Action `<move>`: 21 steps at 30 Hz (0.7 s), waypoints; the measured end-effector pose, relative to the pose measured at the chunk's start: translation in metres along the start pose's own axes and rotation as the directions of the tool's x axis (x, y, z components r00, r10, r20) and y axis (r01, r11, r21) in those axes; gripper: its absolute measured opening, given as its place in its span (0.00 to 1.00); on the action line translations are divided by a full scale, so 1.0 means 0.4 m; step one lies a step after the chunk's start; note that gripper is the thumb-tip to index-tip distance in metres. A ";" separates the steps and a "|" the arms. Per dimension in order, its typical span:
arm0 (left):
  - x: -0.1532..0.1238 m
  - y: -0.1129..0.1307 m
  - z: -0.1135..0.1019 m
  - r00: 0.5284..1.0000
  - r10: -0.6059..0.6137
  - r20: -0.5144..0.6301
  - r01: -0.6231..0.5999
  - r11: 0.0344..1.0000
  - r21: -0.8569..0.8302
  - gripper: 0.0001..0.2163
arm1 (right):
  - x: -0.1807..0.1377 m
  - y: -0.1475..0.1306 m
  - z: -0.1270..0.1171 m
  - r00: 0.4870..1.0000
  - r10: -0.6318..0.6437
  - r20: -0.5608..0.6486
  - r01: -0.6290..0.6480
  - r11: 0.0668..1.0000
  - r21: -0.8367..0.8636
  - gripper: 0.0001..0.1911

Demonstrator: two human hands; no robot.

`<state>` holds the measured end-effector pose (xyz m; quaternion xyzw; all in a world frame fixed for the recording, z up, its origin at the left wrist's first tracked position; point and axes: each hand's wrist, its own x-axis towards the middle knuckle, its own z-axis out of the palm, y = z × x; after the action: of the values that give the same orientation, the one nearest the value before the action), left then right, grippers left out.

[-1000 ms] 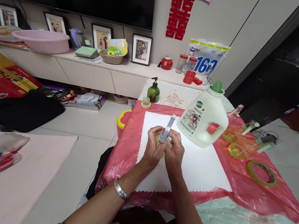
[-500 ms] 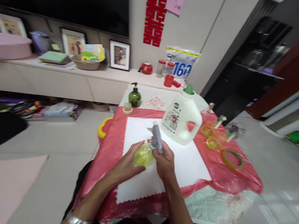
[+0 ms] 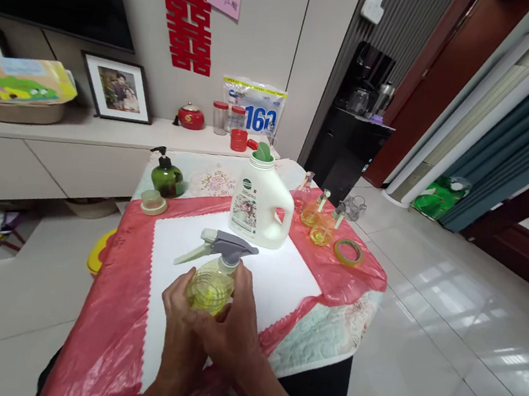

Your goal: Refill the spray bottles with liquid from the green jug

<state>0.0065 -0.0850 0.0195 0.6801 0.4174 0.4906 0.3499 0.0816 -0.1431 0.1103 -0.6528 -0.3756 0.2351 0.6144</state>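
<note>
Both of my hands are wrapped round a clear spray bottle (image 3: 210,287) with yellow liquid in it. My left hand (image 3: 179,310) grips its left side, and my right hand (image 3: 236,321) its right side and base. The bottle tilts slightly; its grey trigger head (image 3: 229,245) points the pale lever to the left. Under it lies a white scallop-edged sheet (image 3: 282,285). Just beyond stands a large white detergent jug (image 3: 258,207) with something green in its mouth (image 3: 263,152).
To the right are several spray bottles, one with yellow liquid (image 3: 322,233), and a tape roll (image 3: 348,252). A green pump bottle (image 3: 168,179) and small round container (image 3: 153,203) stand at left. Red plastic film (image 3: 107,314) covers the table. A cabinet (image 3: 89,155) runs behind.
My view has swung right. The spray bottle has turned so its trigger head lies sideways, and my right hand has moved from the trigger head down to the bottle's body.
</note>
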 end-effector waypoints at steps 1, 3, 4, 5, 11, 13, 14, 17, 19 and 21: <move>-0.009 -0.004 0.010 0.997 0.076 -0.008 -0.075 0.996 0.046 0.39 | -0.003 -0.005 -0.002 0.999 0.026 -0.034 -0.026 1.000 -0.012 0.37; -0.024 -0.009 0.023 0.975 0.220 0.020 -0.221 0.966 0.133 0.39 | -0.001 -0.009 -0.018 0.995 0.048 -0.088 -0.049 0.999 -0.007 0.37; -0.030 -0.007 0.027 0.958 0.279 0.068 -0.286 0.947 0.149 0.39 | 0.003 -0.006 -0.032 0.993 0.047 -0.105 -0.047 0.999 0.002 0.37; -0.035 -0.002 0.028 0.937 0.326 0.125 -0.342 0.929 0.140 0.40 | 0.009 0.000 -0.052 0.993 0.040 -0.110 -0.040 0.999 0.010 0.37; -0.052 0.023 0.021 0.806 0.379 0.455 -0.444 0.895 0.040 0.26 | 0.056 0.066 -0.249 0.975 -0.010 -0.220 -0.004 0.998 -0.064 0.36; -0.058 0.013 0.020 0.769 0.383 0.512 -0.476 0.877 0.059 0.21 | 0.081 0.087 -0.332 0.965 -0.035 -0.259 0.017 0.997 -0.070 0.38; -0.061 0.008 0.020 0.756 0.385 0.529 -0.488 0.871 0.064 0.20 | 0.095 0.097 -0.373 0.957 -0.052 -0.287 0.031 0.997 -0.076 0.38; -0.067 -0.002 0.023 0.738 0.394 0.549 -0.505 0.861 0.061 0.19 | 0.139 0.128 -0.484 0.927 -0.078 -0.367 0.034 0.991 -0.126 0.36; -0.068 0.002 0.024 0.741 0.405 0.536 -0.512 0.857 0.061 0.19 | 0.166 0.150 -0.543 0.907 -0.100 -0.408 0.034 0.986 -0.165 0.37; -0.066 0.008 0.025 0.748 0.417 0.517 -0.520 0.852 0.065 0.20 | 0.189 0.172 -0.585 0.899 -0.114 -0.423 0.034 0.981 -0.192 0.37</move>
<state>0.0124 -0.1109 0.0095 0.8959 0.1792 0.3309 0.2361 0.3213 -0.2282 0.0861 -0.7266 -0.2746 0.0263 0.6292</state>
